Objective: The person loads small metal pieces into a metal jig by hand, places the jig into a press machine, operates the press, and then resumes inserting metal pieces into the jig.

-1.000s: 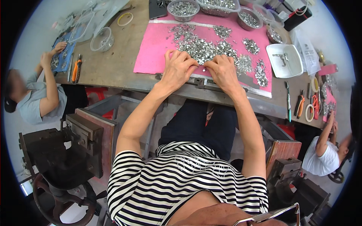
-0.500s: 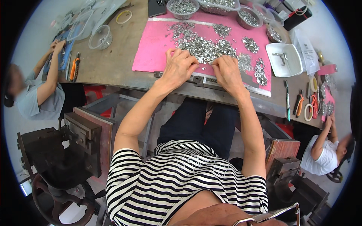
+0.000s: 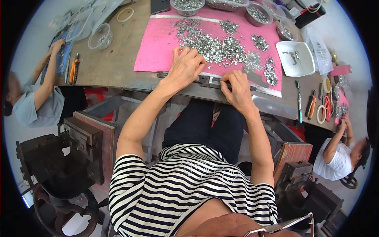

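My left hand [image 3: 185,68] rests at the near side of the pink mat [image 3: 152,51], fingers bent, thumb and fingertips close together by the pile of small silver metal pieces [image 3: 215,47]. What it pinches, if anything, is too small to tell. Along the bench's front edge lies a dark metal bar fixture [image 3: 208,81], partly covered by my hands. My right hand [image 3: 237,89] is at the bar's right part, its fingers curled and thumb drawn in; anything held there is hidden.
Plastic tubs of metal pieces [image 3: 258,15] line the mat's far side. To the right are a white tray [image 3: 295,59], a toothbrush [image 3: 299,100] and orange-handled pliers [image 3: 311,104]. Other orange-handled pliers [image 3: 74,70] lie left. Co-workers sit on both sides; machines with handwheels [image 3: 59,209] flank me.
My right hand has moved nearer, from the edge of the pile to the metal bar. My left hand stays near its place by the pile. The whole view has shifted slightly.
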The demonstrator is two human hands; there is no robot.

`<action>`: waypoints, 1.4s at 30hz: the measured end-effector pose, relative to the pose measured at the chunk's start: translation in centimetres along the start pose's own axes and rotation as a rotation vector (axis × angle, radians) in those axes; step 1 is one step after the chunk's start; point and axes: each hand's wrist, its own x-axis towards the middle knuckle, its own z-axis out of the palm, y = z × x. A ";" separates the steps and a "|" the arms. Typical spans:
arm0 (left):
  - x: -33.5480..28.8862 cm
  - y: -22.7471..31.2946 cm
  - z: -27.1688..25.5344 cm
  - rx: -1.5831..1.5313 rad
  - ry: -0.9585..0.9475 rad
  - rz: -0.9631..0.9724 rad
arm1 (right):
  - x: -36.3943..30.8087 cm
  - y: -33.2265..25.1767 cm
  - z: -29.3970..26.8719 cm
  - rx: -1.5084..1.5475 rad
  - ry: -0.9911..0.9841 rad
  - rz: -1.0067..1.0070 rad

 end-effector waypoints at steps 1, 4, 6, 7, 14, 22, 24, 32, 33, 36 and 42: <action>0.0 0.0 0.1 0.006 0.005 0.010 | 0.0 0.0 0.1 -0.003 0.002 -0.021; 0.0 0.4 0.0 -0.016 0.028 0.045 | 0.2 -0.2 0.2 -0.015 0.004 -0.042; -0.3 1.1 0.0 -0.045 0.044 0.072 | 0.3 -0.4 0.4 -0.017 0.007 -0.043; -0.6 1.6 0.0 -0.082 0.062 0.072 | 0.3 -0.4 0.4 -0.019 0.009 -0.045; -1.6 3.7 1.0 -0.195 0.082 0.106 | -0.1 0.2 0.0 0.049 0.035 0.004; -1.5 4.1 0.8 -0.181 0.091 0.098 | 1.9 1.5 -0.4 -0.046 0.062 0.088; -1.8 4.7 1.1 -0.161 0.104 0.063 | 2.6 1.9 0.3 -0.065 0.039 0.094; -1.0 3.0 0.6 -0.204 0.198 -0.105 | 4.4 1.4 1.5 -0.156 -0.034 0.045; -0.5 2.4 0.4 -0.153 0.152 -0.070 | 4.3 1.5 1.5 -0.155 -0.035 0.043; 0.6 1.2 0.6 -0.083 0.090 -0.004 | 4.0 1.8 1.5 -0.165 -0.041 0.078; 1.2 0.3 0.7 -0.020 -0.019 0.097 | 3.0 2.7 0.1 -0.126 -0.004 0.129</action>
